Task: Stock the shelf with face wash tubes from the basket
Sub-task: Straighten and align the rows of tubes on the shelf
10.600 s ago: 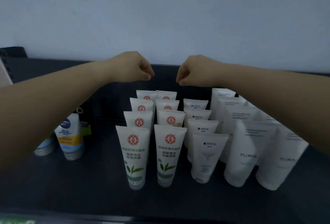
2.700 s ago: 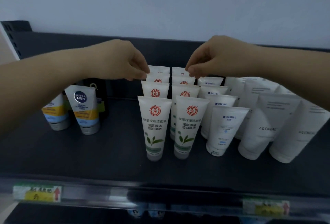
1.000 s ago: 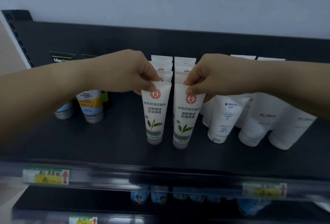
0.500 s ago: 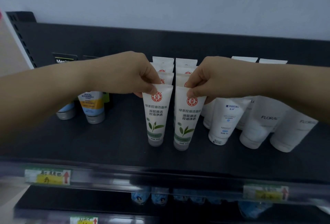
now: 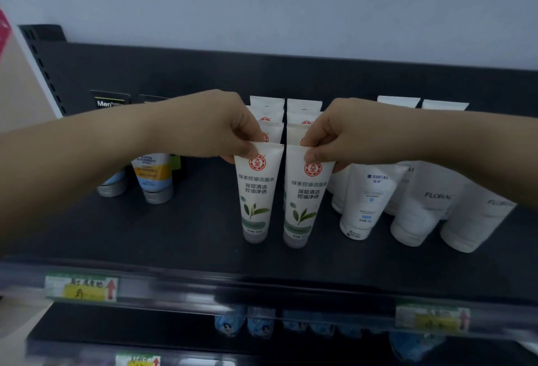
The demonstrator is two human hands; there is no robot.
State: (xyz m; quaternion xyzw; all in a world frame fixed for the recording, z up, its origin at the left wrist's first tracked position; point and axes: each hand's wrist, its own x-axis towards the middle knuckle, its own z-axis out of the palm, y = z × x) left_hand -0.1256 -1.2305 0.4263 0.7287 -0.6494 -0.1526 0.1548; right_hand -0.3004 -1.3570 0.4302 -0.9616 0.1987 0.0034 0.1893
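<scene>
Two rows of white green-tea face wash tubes with red round logos stand cap-down on the dark shelf (image 5: 189, 234). My left hand (image 5: 215, 126) pinches the top edge of the front left tube (image 5: 256, 193). My right hand (image 5: 346, 135) pinches the top edge of the front right tube (image 5: 304, 199). Both front tubes stand upright with their caps on the shelf. Several more tubes of the same kind (image 5: 267, 109) line up behind them. No basket is in view.
White and blue tubes (image 5: 366, 202) and large white "FLORAL" tubes (image 5: 422, 205) stand to the right. Men's skin-care tubes (image 5: 152, 176) stand at the left. Price labels (image 5: 81, 288) sit on the shelf's front rail. A lower shelf holds blue items (image 5: 259, 325).
Both hands have come from the back of the rows to the two front tubes and pinch their tops. Over the last half second they have barely moved.
</scene>
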